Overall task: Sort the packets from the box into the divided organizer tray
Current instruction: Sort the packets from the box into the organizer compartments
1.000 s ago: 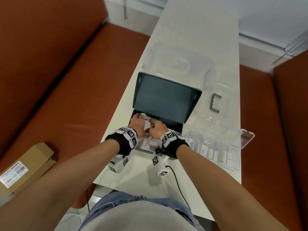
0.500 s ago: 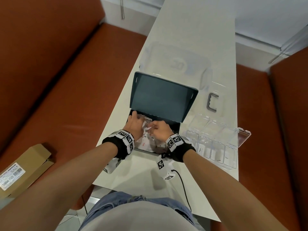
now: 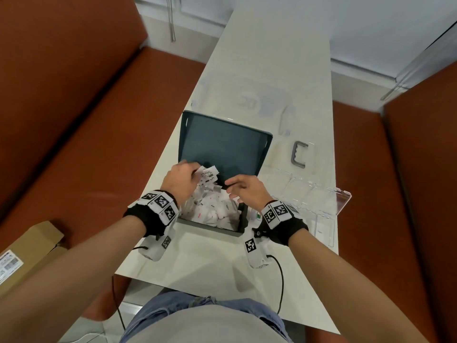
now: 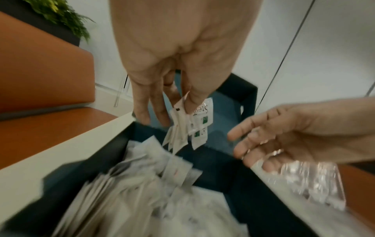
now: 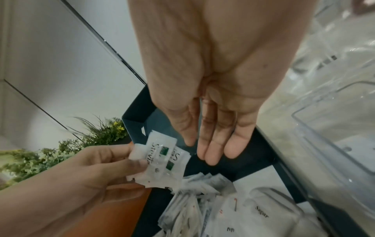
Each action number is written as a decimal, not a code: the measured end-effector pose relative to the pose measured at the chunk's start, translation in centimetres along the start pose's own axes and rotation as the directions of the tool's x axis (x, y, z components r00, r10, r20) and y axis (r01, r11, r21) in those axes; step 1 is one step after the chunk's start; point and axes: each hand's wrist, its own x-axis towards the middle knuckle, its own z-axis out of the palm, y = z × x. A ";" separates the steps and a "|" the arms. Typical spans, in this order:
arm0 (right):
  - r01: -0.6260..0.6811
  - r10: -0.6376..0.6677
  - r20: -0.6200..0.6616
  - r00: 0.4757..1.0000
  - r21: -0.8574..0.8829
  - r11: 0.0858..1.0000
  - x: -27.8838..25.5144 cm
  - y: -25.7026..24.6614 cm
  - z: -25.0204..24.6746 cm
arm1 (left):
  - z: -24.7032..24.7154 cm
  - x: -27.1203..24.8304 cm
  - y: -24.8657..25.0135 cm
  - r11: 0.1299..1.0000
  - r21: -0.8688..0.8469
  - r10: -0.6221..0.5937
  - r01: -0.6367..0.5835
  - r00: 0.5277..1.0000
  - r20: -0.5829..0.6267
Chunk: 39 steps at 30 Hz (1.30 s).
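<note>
Fingers first, head view: left hand (image 3: 181,180) pinches a small fan of packets (image 3: 207,175) lifted above the far end of the box (image 3: 212,227); right hand (image 3: 247,191) hovers beside it, fingers spread and loose, holding nothing. Box is dark with its lid (image 3: 222,142) propped up behind, one loose heap of white sachets inside, too many to count. Organizer tray (image 3: 321,214) is clear, just right of the box on the table (image 3: 259,70), hinged cover open. A few compartments already hold white packets; count not readable.

Left wrist view: thumb and fingers (image 4: 160,105) clamp the fan at its top edge. At least two sachets with green squares and "Stevi…" print, plus roughly two or three plainer ones behind; blur blocks an exact count. Right hand (image 4: 284,133) sits open alongside, not touching.

Right wrist view: right fingers (image 5: 213,144) are straight, nothing in them. Stevia packets (image 5: 162,154) are gripped by the left hand (image 5: 87,170). Loose ones below read "Sugar" and something like "Pep…".

My read on the step: peel one type off the fan with the right hand, check the print, then drop it in the matching compartment. Keep the pinch firm so the mixed ones don't slip back.
</note>
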 end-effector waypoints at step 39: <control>0.262 -0.217 -0.273 0.937 0.140 0.955 -4.1 -1.0 -7.2 | 1.9 -2.3 11.5 0.152 -0.896 -0.068 0.416 0.909 0.411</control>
